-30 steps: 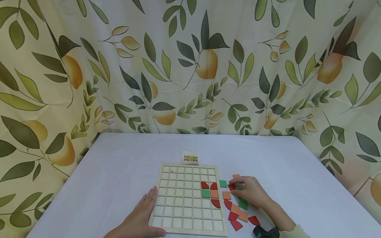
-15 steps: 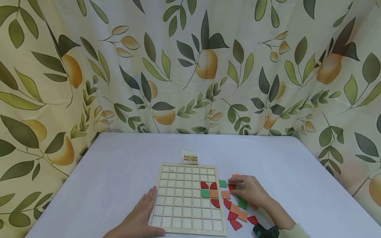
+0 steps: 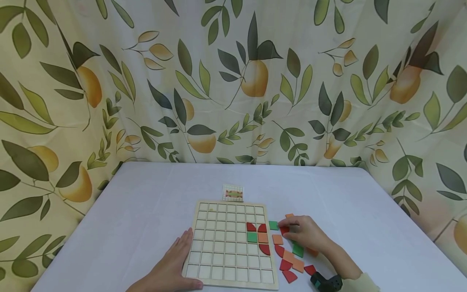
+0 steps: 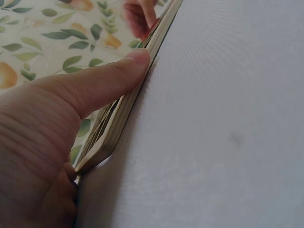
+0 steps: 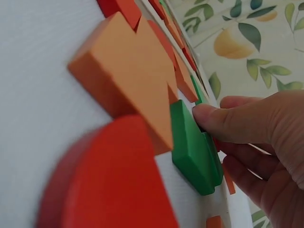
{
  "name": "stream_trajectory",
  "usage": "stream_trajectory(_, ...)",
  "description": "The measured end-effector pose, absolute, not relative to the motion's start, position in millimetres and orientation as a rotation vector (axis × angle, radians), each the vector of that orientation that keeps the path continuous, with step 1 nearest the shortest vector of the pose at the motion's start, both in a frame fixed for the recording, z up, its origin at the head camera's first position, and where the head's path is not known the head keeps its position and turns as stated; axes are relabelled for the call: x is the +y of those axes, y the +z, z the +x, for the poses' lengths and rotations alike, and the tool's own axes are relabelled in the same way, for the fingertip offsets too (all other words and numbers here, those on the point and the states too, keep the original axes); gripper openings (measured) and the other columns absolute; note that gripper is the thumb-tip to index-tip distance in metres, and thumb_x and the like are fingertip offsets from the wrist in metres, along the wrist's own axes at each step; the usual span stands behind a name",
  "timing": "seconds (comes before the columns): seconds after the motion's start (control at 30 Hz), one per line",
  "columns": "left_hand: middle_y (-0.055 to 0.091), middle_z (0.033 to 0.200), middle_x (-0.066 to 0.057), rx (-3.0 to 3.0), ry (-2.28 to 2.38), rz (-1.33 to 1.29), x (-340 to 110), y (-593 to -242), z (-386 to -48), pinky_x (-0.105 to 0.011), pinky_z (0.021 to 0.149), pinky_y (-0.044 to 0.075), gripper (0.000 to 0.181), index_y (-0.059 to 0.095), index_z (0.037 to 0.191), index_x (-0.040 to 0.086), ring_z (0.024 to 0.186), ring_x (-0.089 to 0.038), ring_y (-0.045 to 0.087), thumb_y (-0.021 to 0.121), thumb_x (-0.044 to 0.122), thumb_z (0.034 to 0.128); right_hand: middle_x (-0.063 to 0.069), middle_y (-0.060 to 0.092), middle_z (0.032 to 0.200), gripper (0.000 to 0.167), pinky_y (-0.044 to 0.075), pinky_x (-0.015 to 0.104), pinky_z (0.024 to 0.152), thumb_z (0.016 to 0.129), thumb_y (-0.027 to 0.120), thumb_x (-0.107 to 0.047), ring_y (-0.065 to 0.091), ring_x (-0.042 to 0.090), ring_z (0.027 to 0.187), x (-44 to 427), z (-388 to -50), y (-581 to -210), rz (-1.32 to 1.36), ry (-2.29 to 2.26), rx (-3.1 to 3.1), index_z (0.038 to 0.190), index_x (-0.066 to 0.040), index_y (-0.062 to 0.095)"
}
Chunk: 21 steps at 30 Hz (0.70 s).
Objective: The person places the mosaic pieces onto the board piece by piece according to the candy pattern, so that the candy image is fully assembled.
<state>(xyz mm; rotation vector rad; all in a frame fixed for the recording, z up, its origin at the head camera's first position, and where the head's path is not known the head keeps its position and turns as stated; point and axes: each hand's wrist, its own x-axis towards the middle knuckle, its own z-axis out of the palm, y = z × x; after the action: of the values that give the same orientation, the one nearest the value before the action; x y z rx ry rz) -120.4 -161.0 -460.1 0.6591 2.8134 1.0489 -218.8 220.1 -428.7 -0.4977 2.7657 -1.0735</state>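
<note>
In head view, pinching a red piece [image 3: 284, 230] with the right hand [image 3: 305, 234], just right of the board [image 3: 219, 246]; resting the left hand [image 3: 174, 261] along its left edge with straight fingers. In left wrist view, touching the board's rim with the thumb [image 4: 109, 80]. In right wrist view, pinching close beside a green piece [image 5: 187, 145].

Head camera faces forward, down; 2 wrist cameras sit close; head, left share board [image 3: 206, 246]
</note>
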Motion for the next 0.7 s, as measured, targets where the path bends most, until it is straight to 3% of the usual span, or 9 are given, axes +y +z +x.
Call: stream_trajectory(0.7, 0.009, 0.15, -0.021, 2.838, 1.05, 0.691, -162.3, -462.3, -120.6, -0.008, 0.1, -0.011, 0.123, 0.009, 0.143, -0.008, 0.137, -0.033, 0.007, 0.067, 0.067, 0.0639, -0.003, 0.066, 0.097, 0.026, 0.048, 0.045, 0.085, 0.078, 0.074, -0.011, 0.058, 0.019, 0.094, 205.9, -212.3, -424.3, -0.756, -1.099, 2.805, 0.104, -0.008, 0.07)
